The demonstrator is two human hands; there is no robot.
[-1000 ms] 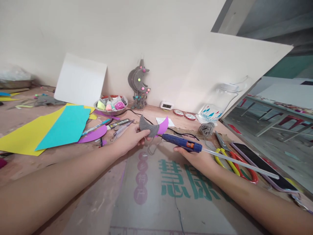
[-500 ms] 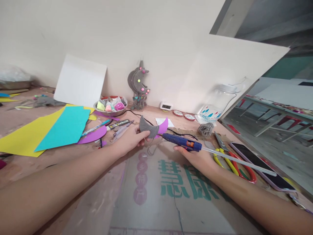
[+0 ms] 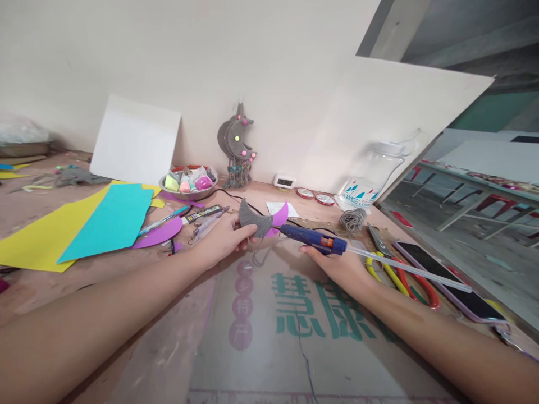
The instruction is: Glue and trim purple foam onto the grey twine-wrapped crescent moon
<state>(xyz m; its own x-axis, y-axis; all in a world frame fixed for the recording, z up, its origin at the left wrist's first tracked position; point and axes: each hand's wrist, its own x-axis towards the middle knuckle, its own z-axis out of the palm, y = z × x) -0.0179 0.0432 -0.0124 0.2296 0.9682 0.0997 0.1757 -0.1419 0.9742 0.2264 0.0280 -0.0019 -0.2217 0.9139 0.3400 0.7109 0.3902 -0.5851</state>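
Note:
My left hand [image 3: 223, 240] pinches a crescent-shaped piece [image 3: 257, 220], half wrapped in grey yarn, with its purple tip still bare. A loose grey yarn strand hangs below it. My right hand [image 3: 337, 264] grips a blue hot glue gun [image 3: 314, 238] with a clear glue stick [image 3: 410, 270] jutting out behind. The gun's nozzle points left and nearly touches the crescent's purple end. Both hands hover just above the table.
Yellow and teal paper sheets [image 3: 113, 216] lie at the left, with a purple cut-out, pens and a bowl of coloured clay [image 3: 189, 182] behind. Grey yarn ball [image 3: 352, 220], scissors [image 3: 400, 272], a phone [image 3: 446, 280] and a glass jar [image 3: 373, 177] sit at the right. A finished moon ornament [image 3: 236, 143] leans on the wall.
Both hands have shifted slightly away and up along the table with the crescent and glue gun; the nozzle stays close to the purple tip.

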